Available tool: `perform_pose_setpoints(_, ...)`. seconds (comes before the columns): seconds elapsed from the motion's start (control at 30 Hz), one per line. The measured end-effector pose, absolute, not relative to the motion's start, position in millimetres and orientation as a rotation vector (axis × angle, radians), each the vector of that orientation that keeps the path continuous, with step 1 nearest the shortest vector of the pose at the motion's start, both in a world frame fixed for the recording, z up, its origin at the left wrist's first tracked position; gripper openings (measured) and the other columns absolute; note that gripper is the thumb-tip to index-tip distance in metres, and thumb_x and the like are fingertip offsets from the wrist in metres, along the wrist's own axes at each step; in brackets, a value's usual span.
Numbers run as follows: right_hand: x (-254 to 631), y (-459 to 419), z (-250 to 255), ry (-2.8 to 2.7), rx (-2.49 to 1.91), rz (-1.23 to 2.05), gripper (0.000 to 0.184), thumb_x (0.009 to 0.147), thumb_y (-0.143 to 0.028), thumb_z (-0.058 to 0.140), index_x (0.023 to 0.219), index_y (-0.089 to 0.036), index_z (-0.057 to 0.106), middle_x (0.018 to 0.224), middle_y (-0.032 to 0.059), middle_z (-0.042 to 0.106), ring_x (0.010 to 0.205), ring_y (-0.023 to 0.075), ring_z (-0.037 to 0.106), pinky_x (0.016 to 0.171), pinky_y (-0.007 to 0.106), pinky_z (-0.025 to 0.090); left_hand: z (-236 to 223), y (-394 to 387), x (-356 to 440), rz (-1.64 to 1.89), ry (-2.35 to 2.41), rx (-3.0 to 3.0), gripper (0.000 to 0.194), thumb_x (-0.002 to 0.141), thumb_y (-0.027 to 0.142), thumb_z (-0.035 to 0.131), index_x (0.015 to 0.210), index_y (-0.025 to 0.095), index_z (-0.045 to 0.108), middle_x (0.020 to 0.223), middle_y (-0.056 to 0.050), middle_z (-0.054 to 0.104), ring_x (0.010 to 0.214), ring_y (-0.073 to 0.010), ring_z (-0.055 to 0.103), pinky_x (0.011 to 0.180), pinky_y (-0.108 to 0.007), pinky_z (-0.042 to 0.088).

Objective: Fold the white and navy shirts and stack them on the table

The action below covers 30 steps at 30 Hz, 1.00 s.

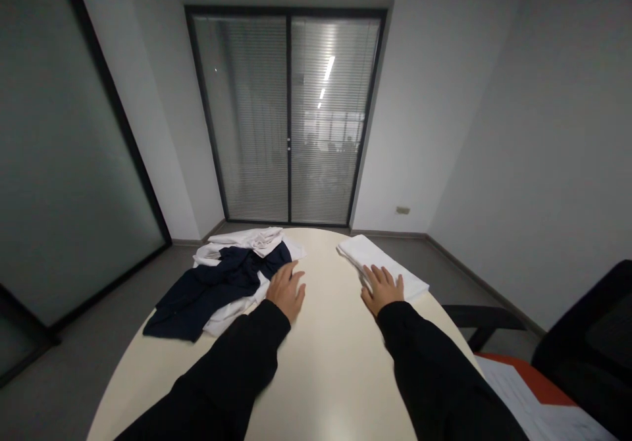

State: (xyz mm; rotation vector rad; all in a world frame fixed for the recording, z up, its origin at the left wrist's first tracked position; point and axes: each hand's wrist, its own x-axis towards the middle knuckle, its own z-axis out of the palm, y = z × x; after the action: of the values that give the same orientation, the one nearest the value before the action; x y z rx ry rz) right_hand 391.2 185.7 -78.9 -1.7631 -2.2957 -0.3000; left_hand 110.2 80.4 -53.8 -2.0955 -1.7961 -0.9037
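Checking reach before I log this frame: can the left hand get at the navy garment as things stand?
Likely yes: the left hand is open right beside the navy garment, which lies on top of white cloth, with nothing visible between them.

On my feed, the left hand (287,292) and right hand (382,290) emerge from long, loose, plain black sleeves (224,363).

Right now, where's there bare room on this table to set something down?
The widest bare patch of table runs between the left hand and right hand. A smaller one lies between the navy garment, left sleeve and table edge. It's crowded far left, where white clothes bunch with the navy one, and at right, by the folded white cloth.
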Motion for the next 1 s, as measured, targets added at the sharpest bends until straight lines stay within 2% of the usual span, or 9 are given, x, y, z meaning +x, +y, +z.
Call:
perform_pose_setpoints(0.13, 386.5, 182.5, -80.4, -2.378, -1.559, -0.267, 0.062, 0.082, -0.03, 0.048, 0.142, -0.018, 0.045, 0.15, 0.0108, 0.041, 0.136, 0.0318, 0.031, 0.111, 0.051, 0.023, -9.0, 102.7, 69.3, -0.838, -1.965, -1.714, 0.055, 0.083, 0.023, 0.058, 0.136, 0.017, 0.046, 0.152, -0.015, 0.033, 0.138, -0.0344, 0.032, 0.111, -0.048, 0.033)
perform_pose_setpoints(0.2, 385.6, 182.9, -82.9, -2.438, -1.44, -0.229, 0.058, 0.082, -0.028, 0.049, 0.139, -0.018, 0.05, 0.147, 0.0114, 0.043, 0.135, 0.0314, 0.033, 0.111, 0.048, 0.026, 5.9, 114.3, 48.9, -0.784, -2.03, -1.619, 0.059, 0.084, 0.026, 0.057, 0.14, 0.013, 0.042, 0.151, -0.018, 0.035, 0.137, -0.0358, 0.034, 0.109, -0.049, 0.033)
perform_pose_setpoints(0.27, 385.5, 184.0, -86.4, -2.478, -1.322, -0.218, 0.052, 0.082, -0.025, 0.049, 0.134, -0.018, 0.055, 0.144, 0.0115, 0.047, 0.133, 0.0308, 0.035, 0.11, 0.047, 0.027, 14.1, 124.2, 32.1, -0.723, -2.11, -1.571, 0.06, 0.087, 0.029, 0.054, 0.142, 0.009, 0.039, 0.145, -0.021, 0.043, 0.133, -0.0353, 0.04, 0.107, -0.047, 0.035)
perform_pose_setpoints(0.37, 385.6, 185.7, -92.2, -2.472, -1.204, -0.255, 0.048, 0.081, -0.022, 0.05, 0.128, -0.019, 0.059, 0.138, 0.0118, 0.053, 0.13, 0.0301, 0.039, 0.108, 0.048, 0.03, 17.6, 133.5, 16.0, -0.586, -2.321, -1.551, 0.05, 0.088, 0.034, 0.054, 0.13, 0.008, 0.051, 0.122, -0.022, 0.062, 0.116, -0.0352, 0.055, 0.095, -0.045, 0.043)
perform_pose_setpoints(0.47, 385.8, 186.7, -96.4, -2.455, -1.143, -0.288, 0.046, 0.08, -0.021, 0.052, 0.125, -0.02, 0.061, 0.133, 0.0117, 0.058, 0.127, 0.0307, 0.044, 0.106, 0.049, 0.032, 18.2, 135.9, 8.7, -0.538, -2.38, -1.576, 0.033, 0.091, 0.033, 0.05, 0.111, 0.011, 0.064, 0.106, -0.019, 0.068, 0.102, -0.0338, 0.062, 0.084, -0.042, 0.048)
perform_pose_setpoints(0.6, 386.3, 188.0, -98.0, -2.424, -1.108, -0.304, 0.045, 0.079, -0.019, 0.052, 0.124, -0.021, 0.062, 0.132, 0.0107, 0.059, 0.125, 0.0316, 0.046, 0.105, 0.051, 0.034, 28.0, 133.6, 5.3, -0.679, -2.264, -1.583, 0.032, 0.097, 0.031, 0.041, 0.115, 0.019, 0.065, 0.11, -0.012, 0.068, 0.103, -0.0283, 0.061, 0.085, -0.036, 0.046)
perform_pose_setpoints(0.73, 382.0, 185.2, -92.3, -2.384, -1.031, -0.247, 0.047, 0.078, -0.016, 0.052, 0.124, -0.019, 0.061, 0.129, 0.0128, 0.06, 0.123, 0.032, 0.048, 0.104, 0.052, 0.037, 53.5, 128.9, 13.9, -1.074, -1.837, -1.547, 0.028, 0.097, 0.029, 0.047, 0.113, 0.021, 0.067, 0.11, -0.009, 0.063, 0.103, -0.0251, 0.056, 0.09, -0.034, 0.042)
perform_pose_setpoints(0.87, 359.6, 163.1, -77.0, -2.261, -0.83, 0.026, 0.054, 0.084, -0.024, 0.055, 0.137, -0.019, 0.048, 0.132, 0.0141, 0.057, 0.124, 0.03, 0.049, 0.105, 0.051, 0.039, 83.1, 116.4, 44.9, -1.236, -1.498, -1.57, 0.027, 0.096, 0.034, 0.05, 0.111, 0.022, 0.069, 0.102, -0.009, 0.055, 0.096, -0.0229, 0.052, 0.085, -0.033, 0.043)
perform_pose_setpoints(1.0, 322.1, 125.2, -62.6, -1.937, -0.714, 0.466, 0.094, 0.08, -0.04, 0.068, 0.152, -0.022, 0.01, 0.149, 0.0171, 0.039, 0.131, 0.03, 0.045, 0.104, 0.05, 0.042, 91.0, 98.8, 87.0, -1.08, -1.207, -1.961, 0.028, 0.096, 0.037, 0.05, 0.113, 0.022, 0.067, 0.096, -0.007, 0.057, 0.089, -0.0196, 0.054, 0.08, -0.03, 0.044)
